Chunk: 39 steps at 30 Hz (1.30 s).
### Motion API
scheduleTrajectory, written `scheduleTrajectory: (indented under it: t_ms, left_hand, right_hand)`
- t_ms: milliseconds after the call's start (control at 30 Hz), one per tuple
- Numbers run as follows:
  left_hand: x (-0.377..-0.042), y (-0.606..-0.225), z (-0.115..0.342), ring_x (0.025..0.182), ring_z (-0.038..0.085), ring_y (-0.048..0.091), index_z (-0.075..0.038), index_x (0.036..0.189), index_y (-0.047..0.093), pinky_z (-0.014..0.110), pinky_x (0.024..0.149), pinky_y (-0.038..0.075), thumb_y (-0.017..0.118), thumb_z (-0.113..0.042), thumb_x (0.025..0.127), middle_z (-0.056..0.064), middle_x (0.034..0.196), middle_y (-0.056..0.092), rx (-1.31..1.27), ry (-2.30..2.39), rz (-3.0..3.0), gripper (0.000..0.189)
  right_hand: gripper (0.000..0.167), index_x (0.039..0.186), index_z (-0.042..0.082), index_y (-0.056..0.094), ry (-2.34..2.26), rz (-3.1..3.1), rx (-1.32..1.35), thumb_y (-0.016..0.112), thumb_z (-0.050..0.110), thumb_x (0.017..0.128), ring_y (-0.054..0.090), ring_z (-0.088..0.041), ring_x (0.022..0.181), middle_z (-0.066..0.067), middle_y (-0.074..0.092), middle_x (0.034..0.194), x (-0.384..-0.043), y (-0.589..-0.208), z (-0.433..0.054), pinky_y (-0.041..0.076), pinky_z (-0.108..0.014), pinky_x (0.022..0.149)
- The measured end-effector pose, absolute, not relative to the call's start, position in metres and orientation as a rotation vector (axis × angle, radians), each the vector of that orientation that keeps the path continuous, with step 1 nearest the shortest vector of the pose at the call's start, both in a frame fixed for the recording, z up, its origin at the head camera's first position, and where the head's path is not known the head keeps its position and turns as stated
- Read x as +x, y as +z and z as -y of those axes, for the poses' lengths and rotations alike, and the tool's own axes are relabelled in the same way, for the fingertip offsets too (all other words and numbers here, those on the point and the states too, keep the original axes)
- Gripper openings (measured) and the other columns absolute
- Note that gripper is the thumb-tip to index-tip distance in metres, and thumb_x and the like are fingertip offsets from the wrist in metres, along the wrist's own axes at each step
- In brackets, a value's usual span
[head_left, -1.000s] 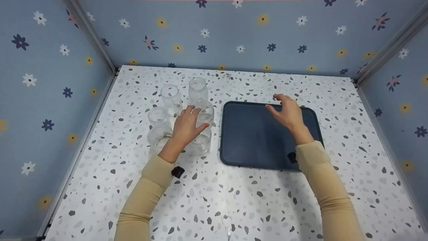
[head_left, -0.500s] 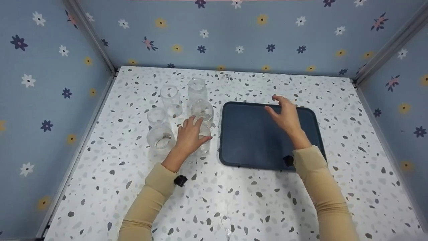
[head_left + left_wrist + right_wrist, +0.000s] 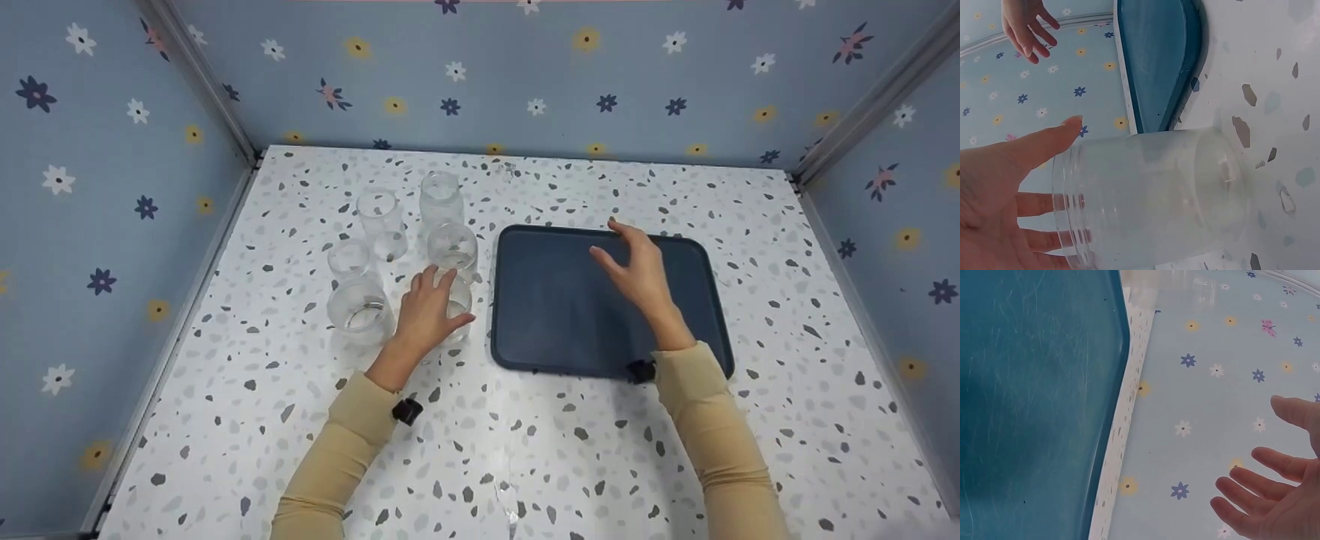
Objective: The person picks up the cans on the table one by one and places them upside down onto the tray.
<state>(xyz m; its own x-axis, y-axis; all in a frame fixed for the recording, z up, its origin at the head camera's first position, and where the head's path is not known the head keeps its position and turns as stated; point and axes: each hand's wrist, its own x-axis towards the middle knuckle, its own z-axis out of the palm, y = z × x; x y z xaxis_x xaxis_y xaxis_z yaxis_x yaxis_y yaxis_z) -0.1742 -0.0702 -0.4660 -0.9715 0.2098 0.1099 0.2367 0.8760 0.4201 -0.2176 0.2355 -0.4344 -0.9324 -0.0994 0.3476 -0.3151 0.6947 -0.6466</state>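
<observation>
My left hand (image 3: 433,306) reaches around a clear glass jar (image 3: 459,301) standing just left of the dark blue tray (image 3: 555,330). In the left wrist view the thumb (image 3: 1044,143) lies straight over the jar (image 3: 1157,197), and the straight fingers show through the glass on its other side. My right hand (image 3: 636,264) hovers open over the far middle of the tray, fingers spread and holding nothing. The right wrist view shows those relaxed fingers (image 3: 1264,495) beside the tray (image 3: 1033,410).
Several more clear glasses stand left of the tray: two at the back (image 3: 381,214) (image 3: 440,196), one in the middle (image 3: 452,247), two nearer left (image 3: 349,259) (image 3: 360,311). Blue flowered walls (image 3: 480,75) close in the speckled tabletop (image 3: 525,450) on three sides.
My left hand has drawn back toward me, from the middle glass to the nearest jar. The right hand has sunk slightly nearer over the tray.
</observation>
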Motion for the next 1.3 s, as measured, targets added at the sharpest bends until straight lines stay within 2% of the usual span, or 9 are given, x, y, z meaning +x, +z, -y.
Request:
scheduleTrajectory:
  t_ms: [433, 667, 867, 1100, 1300]
  left_hand:
    - [-0.171, -0.470, 0.079, 0.098, 0.033, 0.043, -0.005, 0.123, 0.050, 0.044, 0.068, 0.044, 0.075, -0.035, 0.067, 0.018, 0.114, 0.042, -0.287, -0.830, 2.849, 0.068]
    - [-0.163, -0.473, 0.081, 0.096, 0.030, 0.043, -0.006, 0.121, 0.050, 0.041, 0.066, 0.044, 0.073, -0.037, 0.069, 0.015, 0.108, 0.040, -0.293, -0.960, 2.734, 0.065]
    - [-0.161, -0.477, 0.080, 0.095, 0.029, 0.045, -0.005, 0.120, 0.050, 0.040, 0.073, 0.043, 0.072, -0.041, 0.069, 0.015, 0.107, 0.042, -0.294, -1.029, 2.645, 0.066]
    - [-0.162, -0.477, 0.078, 0.097, 0.026, 0.047, -0.003, 0.120, 0.050, 0.037, 0.082, 0.042, 0.070, -0.043, 0.071, 0.013, 0.107, 0.043, -0.279, -1.133, 2.558, 0.067]
    - [-0.164, -0.480, 0.072, 0.098, 0.025, 0.048, -0.004, 0.122, 0.047, 0.036, 0.082, 0.042, 0.067, -0.044, 0.074, 0.012, 0.109, 0.043, -0.330, -1.240, 2.453, 0.065]
  right_hand:
    - [0.046, 0.120, -0.001, 0.052, 1.198, 2.511, 0.392, 0.064, 0.020, 0.082, 0.048, -0.030, 0.109, -0.018, 0.051, 0.118, -0.203, -0.449, -0.227, 0.037, -0.040, 0.091]
    - [0.047, 0.122, 0.002, 0.051, 1.247, 2.527, 0.385, 0.063, 0.024, 0.083, 0.049, -0.030, 0.107, -0.016, 0.051, 0.119, -0.197, -0.454, -0.220, 0.040, -0.041, 0.086]
    - [0.047, 0.124, 0.003, 0.050, 1.400, 2.540, 0.395, 0.062, 0.023, 0.084, 0.048, -0.025, 0.108, -0.013, 0.050, 0.122, -0.191, -0.459, -0.217, 0.042, -0.041, 0.085]
    - [0.045, 0.124, -0.009, 0.044, 1.674, 2.548, 0.455, 0.059, 0.007, 0.085, 0.046, -0.032, 0.110, -0.023, 0.045, 0.125, -0.171, -0.436, -0.202, 0.041, -0.042, 0.087]
    - [0.046, 0.126, -0.010, 0.041, 1.736, 2.531, 0.507, 0.058, 0.004, 0.085, 0.046, -0.034, 0.109, -0.025, 0.045, 0.124, -0.168, -0.442, -0.202, 0.040, -0.042, 0.088]
